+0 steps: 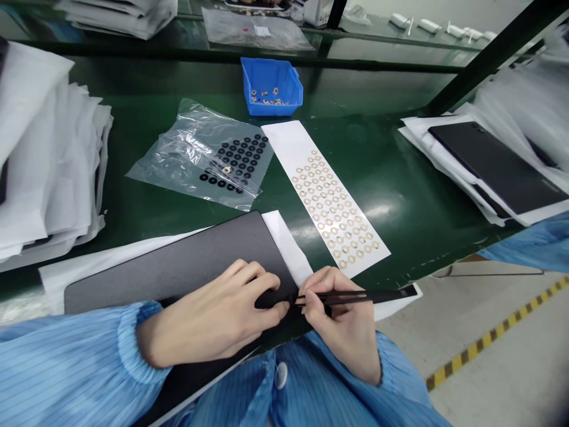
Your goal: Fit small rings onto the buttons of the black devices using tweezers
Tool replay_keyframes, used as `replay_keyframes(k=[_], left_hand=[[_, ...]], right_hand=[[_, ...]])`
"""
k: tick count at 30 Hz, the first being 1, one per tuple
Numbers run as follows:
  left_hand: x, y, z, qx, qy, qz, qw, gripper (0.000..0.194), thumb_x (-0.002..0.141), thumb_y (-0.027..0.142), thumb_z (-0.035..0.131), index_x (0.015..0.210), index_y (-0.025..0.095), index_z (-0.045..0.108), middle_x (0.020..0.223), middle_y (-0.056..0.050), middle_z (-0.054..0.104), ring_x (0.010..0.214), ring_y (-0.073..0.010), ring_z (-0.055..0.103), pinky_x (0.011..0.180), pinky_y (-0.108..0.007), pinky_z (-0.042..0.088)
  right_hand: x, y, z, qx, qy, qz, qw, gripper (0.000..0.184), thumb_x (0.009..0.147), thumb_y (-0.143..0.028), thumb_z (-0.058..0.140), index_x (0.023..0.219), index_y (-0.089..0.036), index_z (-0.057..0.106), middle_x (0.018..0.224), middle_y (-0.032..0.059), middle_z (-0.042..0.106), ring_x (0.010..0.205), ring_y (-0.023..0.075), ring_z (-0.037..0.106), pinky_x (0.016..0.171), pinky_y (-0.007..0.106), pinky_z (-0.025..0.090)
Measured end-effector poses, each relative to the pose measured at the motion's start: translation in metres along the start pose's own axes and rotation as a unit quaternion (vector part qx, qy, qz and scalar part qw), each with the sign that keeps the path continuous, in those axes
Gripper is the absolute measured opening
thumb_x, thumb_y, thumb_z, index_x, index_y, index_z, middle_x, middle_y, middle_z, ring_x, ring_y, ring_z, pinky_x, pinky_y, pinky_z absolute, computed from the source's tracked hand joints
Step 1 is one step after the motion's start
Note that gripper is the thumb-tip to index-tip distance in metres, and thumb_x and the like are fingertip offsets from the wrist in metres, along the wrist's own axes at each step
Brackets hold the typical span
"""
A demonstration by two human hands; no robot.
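A flat black panel (pixel 186 261) lies on white wrapping sheet (pixel 284 237) at the table's near edge. My left hand (pixel 226 314) rests across the panel with bent fingers, gripping it close to its right corner. Its thumb and forefinger are at a small dark spot there, whose detail I cannot make out. Black tweezers (pixel 342 296) are pinched in my right hand (pixel 344 332), their tips reaching that corner beside my left thumb. Whether the tips hold anything is too small to tell. Under my forearms lies another dark surface, mostly hidden.
A white sheet (pixel 284 139) bears rows of ring-shaped pieces. Beside it, a clear plastic bag (pixel 164 160) lies with black rings. A blue bin (pixel 273 110) holds small parts. Wrapped stacks stand left (pixel 53 154) and right, the right topped by a black panel (pixel 498 166).
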State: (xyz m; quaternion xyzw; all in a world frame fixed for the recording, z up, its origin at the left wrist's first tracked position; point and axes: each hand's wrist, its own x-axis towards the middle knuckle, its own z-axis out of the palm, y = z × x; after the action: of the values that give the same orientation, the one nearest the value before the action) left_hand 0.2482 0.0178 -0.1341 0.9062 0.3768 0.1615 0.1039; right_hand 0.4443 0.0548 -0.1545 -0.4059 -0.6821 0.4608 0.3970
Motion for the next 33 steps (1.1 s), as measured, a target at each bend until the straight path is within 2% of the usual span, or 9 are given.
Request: replay_keyframes(k=[7,18,25,33], left_hand=[[0.0002,-0.0009,-0.0008,0.011,-0.005,-0.007,1.000,0.022,0.093,0.013,0.044,0.106,0.018,0.061,0.096,-0.009,0.056,0.083,-0.0209,0.046,0.070,-0.032,0.040],[0.0017,-0.0006,-0.0006,0.008,-0.006,-0.005,1.000,0.020,0.093,0.013,0.045,0.104,0.016,0.061,0.095,-0.009,0.057,0.082,-0.0210,0.047,0.069,-0.033,0.040],[0.0003,0.0001,0.0010,0.015,-0.010,-0.008,1.000,0.021,0.095,0.017,0.044,0.106,0.018,0.061,0.095,-0.008,0.056,0.083,-0.0203,0.047,0.071,-0.032,0.042],[0.0003,-0.0006,0.0013,0.003,-0.006,-0.004,1.000,0.023,0.093,0.013,0.042,0.107,0.016,0.060,0.096,-0.009,0.056,0.083,-0.0212,0.046,0.070,-0.033,0.041]], right_hand=[[-0.0030,0.0043,0.0021,0.008,0.041,-0.004,0.999,0.015,0.077,-0.009,0.057,0.068,-0.020,0.052,0.065,-0.0001,0.059,0.053,0.0119,0.059,0.046,0.023,0.049],[-0.0011,0.0019,0.0007,0.004,0.009,-0.016,1.000,0.017,0.077,-0.008,0.057,0.066,-0.020,0.051,0.063,-0.0006,0.058,0.052,0.0114,0.058,0.046,0.023,0.048],[-0.0022,0.0022,0.0026,0.005,0.035,-0.010,0.999,0.015,0.078,-0.009,0.057,0.067,-0.020,0.052,0.064,0.0003,0.059,0.052,0.0119,0.058,0.045,0.023,0.049],[-0.0011,0.0027,-0.0007,-0.005,-0.005,-0.017,1.000,0.018,0.077,-0.008,0.057,0.066,-0.020,0.050,0.063,-0.0011,0.057,0.053,0.0117,0.057,0.047,0.023,0.047]])
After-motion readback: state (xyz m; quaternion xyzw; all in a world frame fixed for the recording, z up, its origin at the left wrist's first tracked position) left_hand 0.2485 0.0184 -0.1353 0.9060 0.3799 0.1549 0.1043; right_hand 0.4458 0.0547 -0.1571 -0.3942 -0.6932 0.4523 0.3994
